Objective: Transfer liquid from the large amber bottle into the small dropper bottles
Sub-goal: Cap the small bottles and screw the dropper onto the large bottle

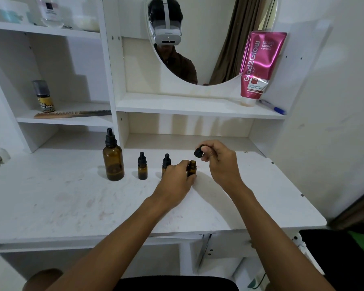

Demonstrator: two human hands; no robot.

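Beyond uncapped dropper bottle point(191, 168), Glad2Glow tube point(259, 66).

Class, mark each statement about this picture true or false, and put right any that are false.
1. The large amber bottle has its dropper cap on. True.
2. The right hand is empty. False: it holds a black dropper cap.
3. The left hand grips an uncapped small bottle. True.
4. The comb lies on the desk. False: it lies on a shelf at the left.
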